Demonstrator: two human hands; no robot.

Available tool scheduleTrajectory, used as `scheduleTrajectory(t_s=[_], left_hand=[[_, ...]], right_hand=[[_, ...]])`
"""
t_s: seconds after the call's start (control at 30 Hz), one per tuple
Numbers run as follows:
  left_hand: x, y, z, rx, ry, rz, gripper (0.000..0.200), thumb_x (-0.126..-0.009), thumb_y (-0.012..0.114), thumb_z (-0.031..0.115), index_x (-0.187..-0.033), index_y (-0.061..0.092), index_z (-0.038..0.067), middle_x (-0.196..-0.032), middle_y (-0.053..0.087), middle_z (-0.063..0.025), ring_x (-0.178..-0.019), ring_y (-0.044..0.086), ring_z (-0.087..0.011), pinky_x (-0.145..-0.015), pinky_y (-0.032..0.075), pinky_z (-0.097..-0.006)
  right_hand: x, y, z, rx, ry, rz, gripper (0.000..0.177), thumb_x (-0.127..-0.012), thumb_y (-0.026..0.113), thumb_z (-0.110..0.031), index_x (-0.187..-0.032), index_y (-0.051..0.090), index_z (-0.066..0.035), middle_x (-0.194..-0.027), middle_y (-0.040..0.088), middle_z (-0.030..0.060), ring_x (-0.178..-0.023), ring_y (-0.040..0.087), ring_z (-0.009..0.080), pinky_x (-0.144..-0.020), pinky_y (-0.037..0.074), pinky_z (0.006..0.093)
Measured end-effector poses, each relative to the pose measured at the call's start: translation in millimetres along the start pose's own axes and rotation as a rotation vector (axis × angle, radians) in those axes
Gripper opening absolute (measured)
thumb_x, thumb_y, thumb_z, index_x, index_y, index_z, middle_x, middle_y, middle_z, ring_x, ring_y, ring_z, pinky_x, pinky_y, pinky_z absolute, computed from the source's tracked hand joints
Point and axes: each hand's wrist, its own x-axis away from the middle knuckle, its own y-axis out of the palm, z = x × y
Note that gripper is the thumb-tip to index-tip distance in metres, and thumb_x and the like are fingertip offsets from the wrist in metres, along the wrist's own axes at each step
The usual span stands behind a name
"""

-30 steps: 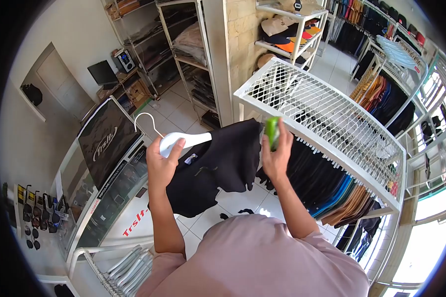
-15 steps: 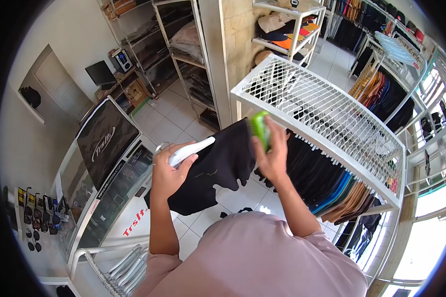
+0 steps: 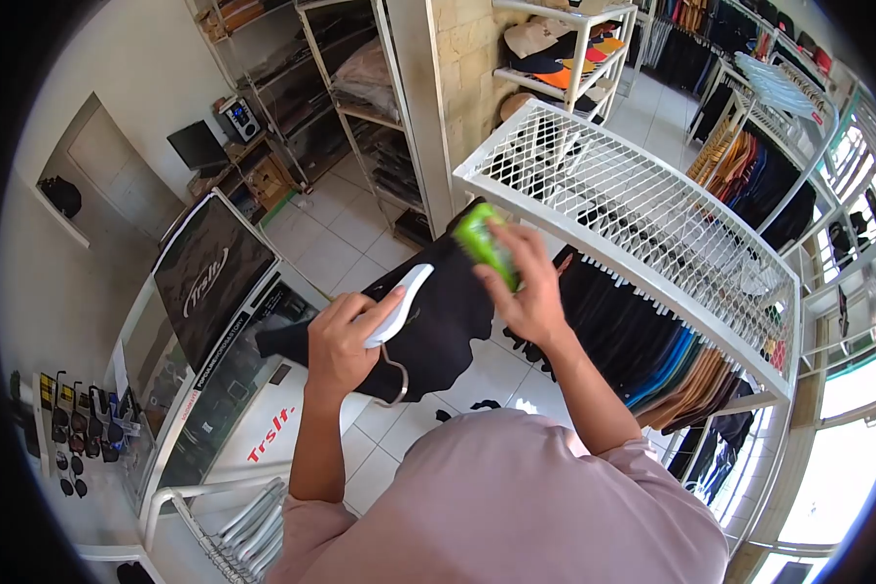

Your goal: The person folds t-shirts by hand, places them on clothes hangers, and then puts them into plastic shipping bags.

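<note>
A white hanger point(image 3: 404, 300) with a bare metal hook is gripped by my left hand point(image 3: 339, 341), fingers wrapped round its middle. From it hangs a black garment point(image 3: 443, 341), spread out ahead of my body above the tiled floor. My right hand point(image 3: 533, 297) is closed round a green brush point(image 3: 485, 241), which overlaps the upper right part of the cloth. The brush's working face is turned to the garment and hidden.
To the right stands a white mesh-topped rack point(image 3: 642, 214) packed with dark and coloured clothes point(image 3: 642, 341). A glass display case point(image 3: 234, 360) is on the left, with white hangers point(image 3: 253, 530) on a rail below it. Shelves holding caps point(image 3: 545, 58) stand at the back.
My left hand has turned the hanger, so its hook now points down toward me. The garment has swung round with it. My right hand has moved the brush left and slightly up.
</note>
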Motion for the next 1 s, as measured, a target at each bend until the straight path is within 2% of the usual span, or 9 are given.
scheduleTrajectory(t_s=[0.1,0.27,0.4,0.43,0.53,0.67,0.77,0.9,1.0], left_hand=[[3.3,6.5,-3.3,-0.06,0.118,0.011,0.067,-0.07,0.079,-0.001,-0.134,0.079,0.019,-0.087,0.058,-0.0042,-0.077,0.062,-0.025,-0.066,0.052,-0.0405],[11.5,1.8,-8.7,-0.159,0.201,0.021,0.064,-0.073,0.078,0.004,-0.135,0.079,0.019,-0.085,0.054,-0.0017,-0.073,0.058,-0.0209,-0.064,0.049,-0.0369],[11.7,3.7,-9.2,-0.163,0.223,0.004,0.059,-0.075,0.078,0.007,-0.133,0.079,0.018,-0.086,0.054,-0.0019,-0.073,0.058,-0.0207,-0.064,0.049,-0.0364],[9.2,4.0,-8.1,-0.159,0.224,-0.017,0.06,-0.074,0.078,0.006,-0.133,0.08,0.018,-0.087,0.055,-0.0027,-0.074,0.06,-0.022,-0.064,0.05,-0.0374],[9.4,7.3,-7.9,-0.17,0.251,-0.027,0.059,-0.075,0.077,0.006,-0.132,0.08,0.017,-0.088,0.057,-0.0034,-0.075,0.061,-0.0229,-0.065,0.051,-0.038],[10.3,8.0,-14.3,-0.207,0.328,0.035,0.054,-0.081,0.076,0.011,-0.135,0.077,0.016,-0.082,0.05,-0.0008,-0.069,0.054,-0.0178,-0.062,0.048,-0.0327],[13.5,8.0,-13.2,-0.198,0.303,0.026,0.054,-0.081,0.077,0.011,-0.135,0.077,0.016,-0.082,0.05,-0.001,-0.069,0.054,-0.0177,-0.062,0.049,-0.0326],[12.5,14.3,-12.6,-0.178,0.316,0.016,0.054,-0.081,0.077,0.011,-0.134,0.077,0.016,-0.083,0.051,-0.0013,-0.069,0.055,-0.018,-0.062,0.049,-0.0328],[7.7,15.3,-14.4,-0.175,0.34,0.01,0.054,-0.08,0.077,0.011,-0.134,0.078,0.015,-0.083,0.051,-0.0014,-0.07,0.055,-0.0182,-0.062,0.048,-0.033]], right_hand=[[-7.2,12.8,2.1,0.078,-0.184,-0.093,0.057,-0.094,0.08,-0.013,-0.149,0.064,-0.012,-0.138,0.059,0.0248,-0.119,0.066,0.0437,-0.098,0.057,0.0476],[-19.9,-1.5,108.8,0.335,0.092,0.191,0.055,-0.096,0.078,-0.013,-0.149,0.063,-0.012,-0.129,0.062,0.0257,-0.113,0.066,0.0425,-0.095,0.056,0.0501],[-30.1,-12.0,30.4,0.123,-0.053,0.061,0.055,-0.093,0.081,-0.012,-0.146,0.066,-0.01,-0.133,0.062,0.0246,-0.118,0.065,0.0426,-0.1,0.055,0.0479],[-28.5,-10.3,0.7,0.004,0.033,-0.064,0.056,-0.091,0.084,-0.012,-0.145,0.067,-0.01,-0.136,0.062,0.0251,-0.122,0.065,0.0435,-0.103,0.055,0.047],[-26.9,3.0,-2.6,0.089,-0.237,-0.213,0.058,-0.091,0.084,-0.015,-0.146,0.067,-0.012,-0.136,0.062,0.0265,-0.121,0.065,0.0449,-0.104,0.055,0.0484],[-37.7,-4.3,83.8,0.289,0.097,0.019,0.051,-0.096,0.078,-0.017,-0.146,0.067,-0.012,-0.134,0.063,0.0281,-0.114,0.067,0.0438,-0.095,0.057,0.0503],[-40.9,-17.7,103.3,0.367,0.066,0.081,0.046,-0.097,0.077,-0.017,-0.142,0.07,-0.01,-0.133,0.064,0.0277,-0.115,0.068,0.043,-0.096,0.057,0.0493],[-38.6,-8.7,4.9,0.116,-0.079,-0.119,0.047,-0.096,0.079,-0.017,-0.142,0.07,-0.01,-0.133,0.064,0.027,-0.118,0.066,0.0456,-0.102,0.055,0.0484],[-32.5,-2.8,14.8,0.097,-0.13,-0.192,0.048,-0.096,0.079,-0.017,-0.142,0.068,-0.011,-0.132,0.064,0.0261,-0.117,0.066,0.0457,-0.102,0.055,0.0489]])
